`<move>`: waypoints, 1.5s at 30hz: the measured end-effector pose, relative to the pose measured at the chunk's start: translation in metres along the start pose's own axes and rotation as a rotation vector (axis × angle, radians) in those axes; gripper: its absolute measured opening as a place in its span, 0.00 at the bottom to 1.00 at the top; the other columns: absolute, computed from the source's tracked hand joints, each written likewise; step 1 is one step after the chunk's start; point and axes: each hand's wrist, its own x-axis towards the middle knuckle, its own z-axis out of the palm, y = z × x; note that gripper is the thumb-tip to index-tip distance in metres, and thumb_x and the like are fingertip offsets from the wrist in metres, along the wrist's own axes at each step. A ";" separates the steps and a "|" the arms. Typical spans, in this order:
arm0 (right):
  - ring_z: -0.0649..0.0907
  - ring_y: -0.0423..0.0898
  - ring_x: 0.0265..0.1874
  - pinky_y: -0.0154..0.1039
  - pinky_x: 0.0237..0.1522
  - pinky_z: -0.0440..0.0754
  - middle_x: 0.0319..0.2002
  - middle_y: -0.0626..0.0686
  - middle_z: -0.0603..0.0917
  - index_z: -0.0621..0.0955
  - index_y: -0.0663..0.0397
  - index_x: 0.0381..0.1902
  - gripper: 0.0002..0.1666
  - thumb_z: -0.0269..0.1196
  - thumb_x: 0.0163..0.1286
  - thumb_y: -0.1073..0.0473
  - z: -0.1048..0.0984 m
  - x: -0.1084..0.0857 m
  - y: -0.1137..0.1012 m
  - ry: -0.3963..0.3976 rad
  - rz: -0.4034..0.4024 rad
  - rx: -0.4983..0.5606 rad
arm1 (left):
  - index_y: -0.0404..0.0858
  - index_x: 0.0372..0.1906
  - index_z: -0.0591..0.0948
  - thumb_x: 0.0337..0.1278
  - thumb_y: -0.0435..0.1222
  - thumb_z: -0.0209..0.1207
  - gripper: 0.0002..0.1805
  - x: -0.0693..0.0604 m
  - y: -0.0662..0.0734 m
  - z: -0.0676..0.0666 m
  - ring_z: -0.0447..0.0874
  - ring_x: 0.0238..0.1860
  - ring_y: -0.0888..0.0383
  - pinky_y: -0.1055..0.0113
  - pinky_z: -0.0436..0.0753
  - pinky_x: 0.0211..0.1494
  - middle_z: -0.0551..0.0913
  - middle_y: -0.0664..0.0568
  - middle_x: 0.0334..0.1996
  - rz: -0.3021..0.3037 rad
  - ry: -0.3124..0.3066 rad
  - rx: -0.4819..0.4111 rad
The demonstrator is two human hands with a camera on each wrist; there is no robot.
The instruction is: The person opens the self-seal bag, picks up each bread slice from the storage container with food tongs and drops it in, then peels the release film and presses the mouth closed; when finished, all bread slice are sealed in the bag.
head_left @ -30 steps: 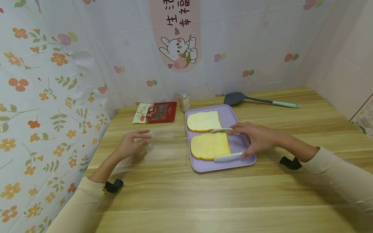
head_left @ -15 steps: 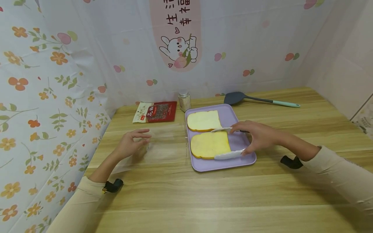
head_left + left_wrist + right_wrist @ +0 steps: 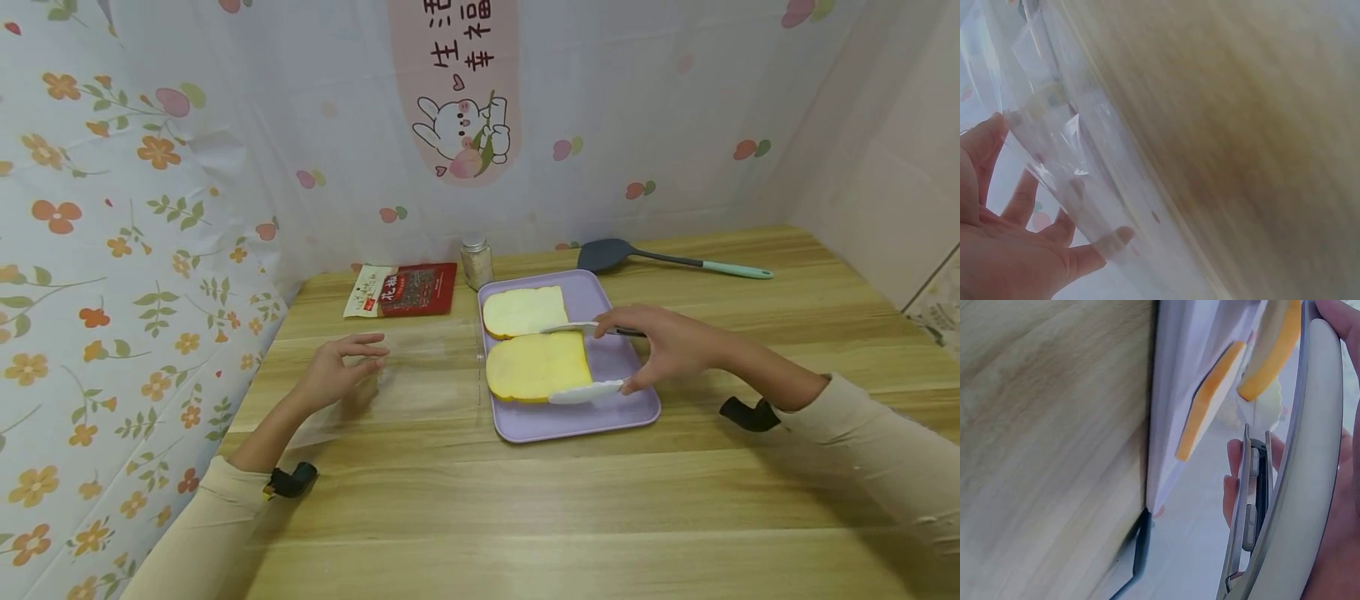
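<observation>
On the purple tray point(image 3: 525, 423) we log the farther bread slice point(image 3: 525, 311); above the tray, tongs point(image 3: 588, 392) gripped in the right hand point(image 3: 666, 342) clamp the nearer slice point(image 3: 536, 367). Left hand point(image 3: 335, 372) holds a clear bag point(image 3: 431, 367) by its edge. Capped jar point(image 3: 477, 265): pale contents.

a kitchen-like corner, dressed in a homely way; whether it belongs to an actual home cannot be told. cooking things show it: a mint-handled dark spatula point(image 3: 667, 257), a lidded glass jar point(image 3: 477, 267), a red-and-white food packet point(image 3: 405, 290), tongs point(image 3: 587, 392) and two bread-like slices point(image 3: 536, 367) at a lilac tray point(image 3: 611, 360), all gathered at one wood-grain surface point(image 3: 450, 500). printed sheets hang around it: a flowered sheet point(image 3: 112, 358) to the left, a fruit-dotted sheet point(image 3: 600, 100) behind, bearing a rabbit print point(image 3: 453, 129).
</observation>
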 end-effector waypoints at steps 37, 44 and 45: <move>0.77 0.49 0.56 0.49 0.58 0.72 0.56 0.47 0.80 0.79 0.53 0.54 0.42 0.81 0.44 0.41 0.031 0.079 -0.024 -0.017 -0.061 0.094 | 0.29 0.48 0.86 0.63 0.32 0.64 0.12 0.001 0.000 0.000 0.68 0.68 0.39 0.41 0.74 0.61 0.77 0.36 0.62 -0.003 0.015 -0.051; 0.77 0.48 0.54 0.49 0.57 0.72 0.56 0.49 0.81 0.78 0.53 0.56 0.45 0.79 0.45 0.37 0.034 0.089 -0.027 -0.055 -0.033 0.087 | 0.28 0.47 0.86 0.62 0.32 0.64 0.12 0.000 0.002 0.000 0.69 0.67 0.38 0.40 0.70 0.64 0.77 0.36 0.62 -0.005 0.014 -0.054; 0.77 0.49 0.54 0.49 0.57 0.72 0.56 0.49 0.81 0.78 0.53 0.56 0.45 0.79 0.46 0.36 0.035 0.090 -0.026 -0.059 -0.034 0.087 | 0.28 0.47 0.86 0.62 0.32 0.65 0.12 0.000 0.002 0.001 0.69 0.68 0.39 0.40 0.70 0.65 0.77 0.37 0.62 -0.008 0.014 -0.055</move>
